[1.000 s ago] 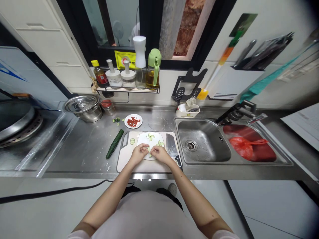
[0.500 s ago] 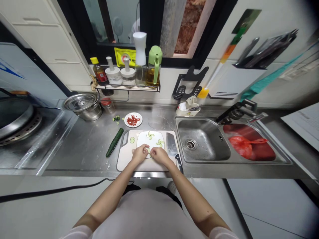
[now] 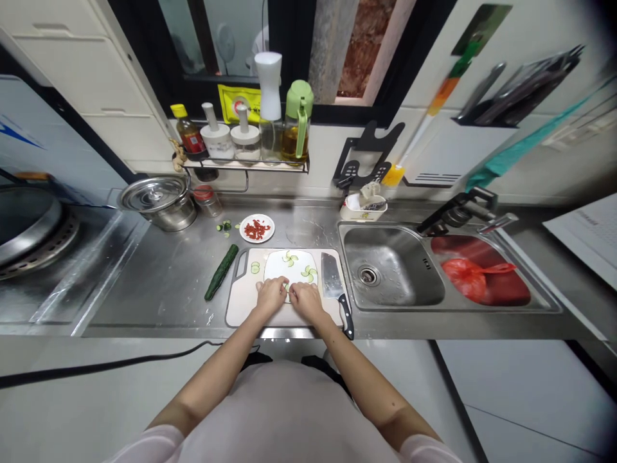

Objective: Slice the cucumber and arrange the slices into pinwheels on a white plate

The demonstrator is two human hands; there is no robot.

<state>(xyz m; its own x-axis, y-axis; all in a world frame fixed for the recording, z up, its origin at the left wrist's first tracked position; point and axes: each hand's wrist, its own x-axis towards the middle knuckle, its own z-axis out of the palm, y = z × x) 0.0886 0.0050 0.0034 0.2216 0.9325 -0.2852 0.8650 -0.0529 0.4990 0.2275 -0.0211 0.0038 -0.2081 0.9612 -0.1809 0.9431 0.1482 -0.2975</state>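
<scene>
My left hand point(image 3: 272, 294) and my right hand point(image 3: 306, 299) meet at the near edge of a white plate point(image 3: 274, 263). Their fingers are closed on green-rimmed cucumber slices point(image 3: 288, 289) between them, mostly hidden by the fingertips. Farther up the plate, curved cucumber slices form two pinwheels, one at the top point(image 3: 290, 258) and one on the right point(image 3: 309, 274). Beneath the plate lies a cutting board point(image 3: 241, 302). It also carries a few loose cucumber slices point(image 3: 255, 267) at the left and a kitchen knife point(image 3: 331, 276) at the right.
A whole cucumber point(image 3: 222, 272) lies left of the board. Behind are cucumber scraps point(image 3: 224, 226), a small plate of red pieces point(image 3: 257, 229) and a lidded steel pot point(image 3: 166, 202). To the right, a double sink point(image 3: 395, 273) holds a red bag point(image 3: 465, 280). Bottles stand on a wall rack point(image 3: 245, 164).
Both hands have flattened and lowered over the near edge of the plate, with their fingers lying closer to it. The two pinwheels look the same; the view has shifted slightly.
</scene>
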